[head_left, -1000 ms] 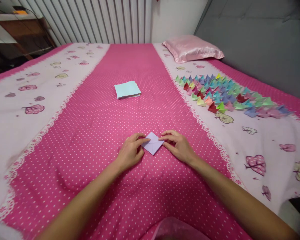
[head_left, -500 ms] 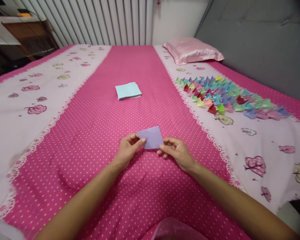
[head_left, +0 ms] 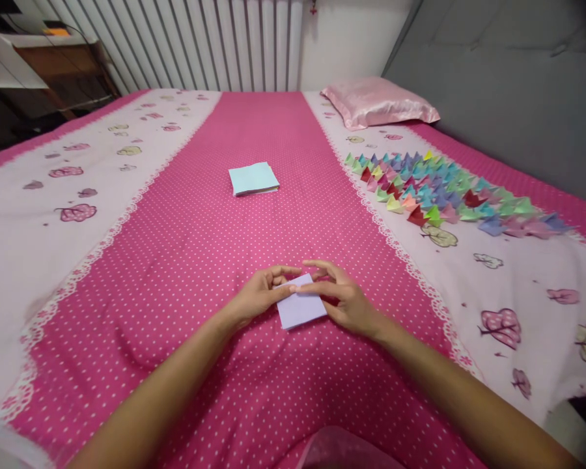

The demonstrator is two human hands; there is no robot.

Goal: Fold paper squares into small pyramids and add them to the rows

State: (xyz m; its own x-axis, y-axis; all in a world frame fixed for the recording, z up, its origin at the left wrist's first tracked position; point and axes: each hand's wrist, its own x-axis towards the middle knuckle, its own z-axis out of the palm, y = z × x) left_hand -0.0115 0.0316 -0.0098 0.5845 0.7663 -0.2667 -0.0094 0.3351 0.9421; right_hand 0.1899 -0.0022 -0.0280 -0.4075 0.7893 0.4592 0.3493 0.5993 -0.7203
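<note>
A small purple sheet of paper (head_left: 300, 311) lies between my hands, low over the pink bedspread. My left hand (head_left: 261, 293) pinches its upper left side, the thumb lying on top. From the other side my right hand (head_left: 349, 301) grips the paper, its fingers reaching across the upper part and its thumb by the right edge. The fingertips of both hands nearly meet above the sheet. Part of the paper's upper edge is hidden under the fingers.
Farther forward sits a stack of paper (head_left: 254, 179) with a light blue sheet on top. Rows of colourful folded paper pieces (head_left: 434, 189) stand at the right. A pink pillow (head_left: 379, 104) lies behind them, beside the grey headboard (head_left: 498, 85).
The purple paper has come down and closer to me, and it shows a lighter face. My right hand's fingers have moved over its upper part, nearer to the left hand.
</note>
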